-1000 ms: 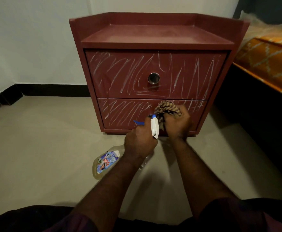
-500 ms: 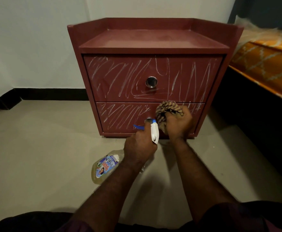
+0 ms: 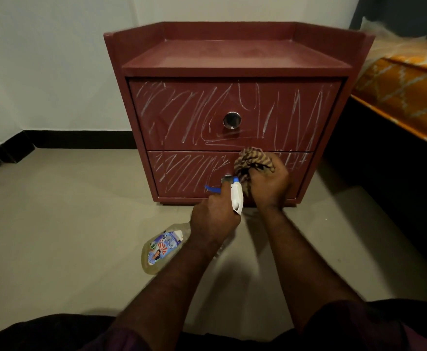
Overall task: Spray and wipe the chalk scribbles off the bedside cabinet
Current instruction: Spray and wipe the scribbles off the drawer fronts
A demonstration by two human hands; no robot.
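A dark red bedside cabinet stands on the floor against the wall. White chalk scribbles cover both of its drawer fronts. My left hand grips the neck of a clear spray bottle, whose white and blue head points toward the lower drawer. The bottle body hangs down to the left. My right hand holds a bunched brown striped cloth in front of the lower drawer, near its top edge. The lower drawer's knob is mostly hidden behind the spray head.
A round metal knob sits in the middle of the upper drawer. A bed with an orange patterned cover runs along the right, close to the cabinet. Beige floor spreads to the left, and a black skirting lines the white wall.
The view has tilted down a little, so the cabinet sits lower in the frame. Both hands stay in front of the lower drawer with the bottle and cloth, barely shifted.
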